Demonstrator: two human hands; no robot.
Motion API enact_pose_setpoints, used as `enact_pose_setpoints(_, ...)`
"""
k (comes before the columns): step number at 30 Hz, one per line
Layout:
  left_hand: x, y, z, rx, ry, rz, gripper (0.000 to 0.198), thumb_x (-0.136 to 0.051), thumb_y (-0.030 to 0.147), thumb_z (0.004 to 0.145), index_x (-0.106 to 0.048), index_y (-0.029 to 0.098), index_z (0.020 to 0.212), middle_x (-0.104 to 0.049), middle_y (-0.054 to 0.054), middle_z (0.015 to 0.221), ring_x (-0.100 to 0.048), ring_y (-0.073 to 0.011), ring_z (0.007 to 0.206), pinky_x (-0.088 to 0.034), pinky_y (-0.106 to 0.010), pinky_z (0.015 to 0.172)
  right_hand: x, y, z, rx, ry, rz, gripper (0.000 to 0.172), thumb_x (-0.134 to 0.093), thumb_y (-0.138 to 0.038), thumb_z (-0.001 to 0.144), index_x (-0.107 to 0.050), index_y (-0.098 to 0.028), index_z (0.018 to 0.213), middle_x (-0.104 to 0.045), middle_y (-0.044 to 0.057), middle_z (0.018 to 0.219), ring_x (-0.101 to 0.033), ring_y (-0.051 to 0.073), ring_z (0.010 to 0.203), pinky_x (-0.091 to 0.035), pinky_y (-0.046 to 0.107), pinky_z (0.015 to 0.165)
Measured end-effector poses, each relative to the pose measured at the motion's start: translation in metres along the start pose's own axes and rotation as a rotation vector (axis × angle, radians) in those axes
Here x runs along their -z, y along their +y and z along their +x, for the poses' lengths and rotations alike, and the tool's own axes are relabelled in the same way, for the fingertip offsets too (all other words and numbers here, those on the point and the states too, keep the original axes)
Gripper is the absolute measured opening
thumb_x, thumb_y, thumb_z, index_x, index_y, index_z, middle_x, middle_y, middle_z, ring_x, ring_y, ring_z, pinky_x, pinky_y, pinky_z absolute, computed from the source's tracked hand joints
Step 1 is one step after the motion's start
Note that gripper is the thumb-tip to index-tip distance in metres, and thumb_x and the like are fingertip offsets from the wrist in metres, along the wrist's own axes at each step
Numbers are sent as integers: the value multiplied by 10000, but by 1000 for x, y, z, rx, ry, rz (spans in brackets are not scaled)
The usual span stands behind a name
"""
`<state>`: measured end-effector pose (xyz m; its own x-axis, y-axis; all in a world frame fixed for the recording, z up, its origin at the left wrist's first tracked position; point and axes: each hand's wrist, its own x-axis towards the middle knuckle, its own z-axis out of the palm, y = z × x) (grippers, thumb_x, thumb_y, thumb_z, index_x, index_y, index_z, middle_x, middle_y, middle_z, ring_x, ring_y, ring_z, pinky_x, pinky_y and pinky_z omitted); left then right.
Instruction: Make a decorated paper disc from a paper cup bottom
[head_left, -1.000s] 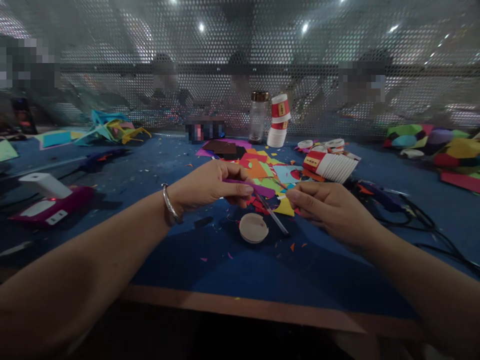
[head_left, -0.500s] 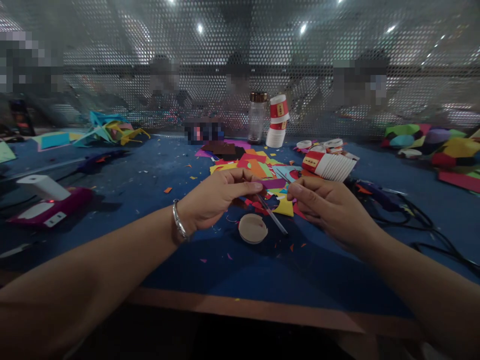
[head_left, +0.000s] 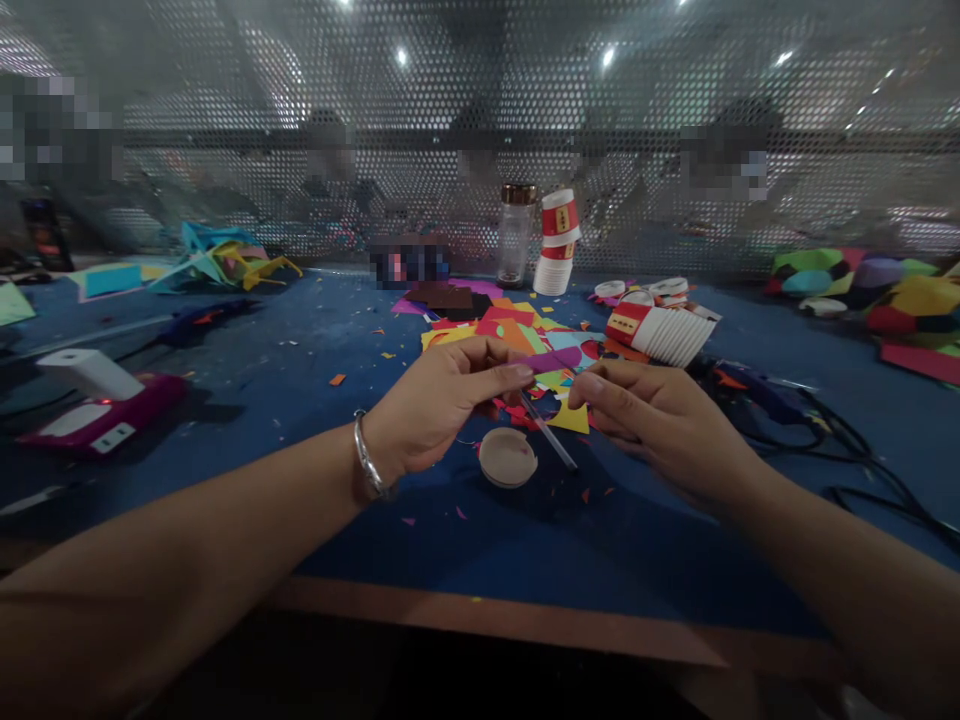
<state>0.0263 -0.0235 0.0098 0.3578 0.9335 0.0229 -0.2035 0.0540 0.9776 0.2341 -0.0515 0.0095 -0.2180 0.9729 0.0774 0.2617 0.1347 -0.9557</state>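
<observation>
My left hand [head_left: 442, 400], with a silver bangle on the wrist, pinches a purple paper strip [head_left: 553, 360] between thumb and fingers. My right hand [head_left: 652, 420] is curled just right of it, fingertips at the strip's other end; what it grips is hidden. A thin clear stick [head_left: 551, 440] lies slanted on the blue table [head_left: 315, 400] under both hands. A round pale paper disc [head_left: 508, 457] rests beside the stick. Coloured paper scraps [head_left: 517, 335] lie just behind the hands.
A stack of red-and-white paper cups [head_left: 660, 332] lies on its side at right, upright cups [head_left: 556, 245] and a clear jar [head_left: 516, 232] behind. A glue gun [head_left: 757, 395] with black cable sits right, a purple-white device [head_left: 97, 405] left. A perforated screen closes the back.
My left hand has moved right and slightly up, bringing the purple strip closer to my right hand. The right hand has shifted slightly toward it.
</observation>
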Motion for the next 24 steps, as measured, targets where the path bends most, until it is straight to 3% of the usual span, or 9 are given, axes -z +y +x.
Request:
enact_pose_setpoints(11,1,-2,-1,-41,-92,39,247,-904,303,718,-751,139,822,-658,24,771,-523,-72,648,-390,-223,586,0,-3,-2,18,-93,16,519,-724,-703,835,-613,-200,773,-298,-102,542,-204,59,449,-132,241,396)
enact_pose_setpoints(18,5,2,-2,-35,-94,63,246,-907,252,719,-745,126,854,-681,24,789,-592,-69,687,-429,-207,622,2,-2,-5,4,-125,43,506,-728,-684,853,-604,-199,774,-288,-103,553,-196,55,457,-112,234,398)
enact_pose_setpoints(24,12,5,3,-176,-60,87,156,-849,196,787,-706,154,834,-668,47,713,-576,-64,646,-435,-208,622,2,-4,-5,5,-138,26,522,-717,-695,856,-584,-201,748,-271,-108,546,-179,54,451,-105,230,391)
